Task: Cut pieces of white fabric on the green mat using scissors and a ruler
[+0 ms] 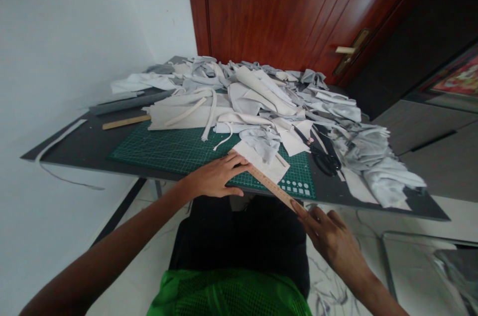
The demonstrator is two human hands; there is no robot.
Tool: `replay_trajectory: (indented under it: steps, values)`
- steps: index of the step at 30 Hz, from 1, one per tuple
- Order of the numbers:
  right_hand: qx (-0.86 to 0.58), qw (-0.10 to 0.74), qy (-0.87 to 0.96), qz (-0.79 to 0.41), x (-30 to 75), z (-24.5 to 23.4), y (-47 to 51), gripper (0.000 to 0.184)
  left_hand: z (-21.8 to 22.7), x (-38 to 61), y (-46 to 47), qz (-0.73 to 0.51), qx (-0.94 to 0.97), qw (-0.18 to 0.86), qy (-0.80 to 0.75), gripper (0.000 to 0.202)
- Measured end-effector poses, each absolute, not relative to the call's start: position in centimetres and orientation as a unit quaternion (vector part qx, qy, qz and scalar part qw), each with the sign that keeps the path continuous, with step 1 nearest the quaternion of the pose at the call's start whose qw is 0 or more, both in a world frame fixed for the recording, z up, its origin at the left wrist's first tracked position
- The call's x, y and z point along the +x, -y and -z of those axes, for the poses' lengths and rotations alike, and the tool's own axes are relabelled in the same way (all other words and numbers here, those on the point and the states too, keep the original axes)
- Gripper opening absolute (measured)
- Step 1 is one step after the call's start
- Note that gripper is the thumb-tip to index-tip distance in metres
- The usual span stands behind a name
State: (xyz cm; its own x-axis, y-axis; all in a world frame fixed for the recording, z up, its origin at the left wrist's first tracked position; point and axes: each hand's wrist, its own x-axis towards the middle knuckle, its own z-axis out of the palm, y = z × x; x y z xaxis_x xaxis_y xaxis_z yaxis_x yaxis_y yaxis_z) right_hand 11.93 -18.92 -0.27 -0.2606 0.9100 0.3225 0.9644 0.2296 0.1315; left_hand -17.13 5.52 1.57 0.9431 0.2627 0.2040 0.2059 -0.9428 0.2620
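My left hand [216,176] lies flat with fingers stretched out on the green cutting mat [168,149], its fingertips pressing the upper part of a wooden ruler [271,184]. The ruler runs diagonally over a small pale fabric piece [263,161] and past the table's front edge. My right hand [323,229] is below the table edge, its fingertips pinching the ruler's lower end.
A big heap of grey and cream fabric scraps [261,101] covers the back and right of the dark table [82,149]. Black scissors [323,156] lie right of the mat. A second wooden stick [125,121] lies at the left. A red-brown door [298,12] stands behind.
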Motion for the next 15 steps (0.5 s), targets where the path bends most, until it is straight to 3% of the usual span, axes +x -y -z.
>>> replay_trajectory:
  steps: [4,15]
  values:
    - [-0.601,0.091,0.781,0.141,12.28,0.48,19.0,0.047,-1.42,-17.14,-5.11,-0.097,0.983,0.091,-0.128,0.094]
    - [-0.624,0.12,0.76,0.138,12.45,-0.02,19.12,0.045,-0.91,-17.01,-4.8,-0.102,0.984,0.062,-0.135,0.091]
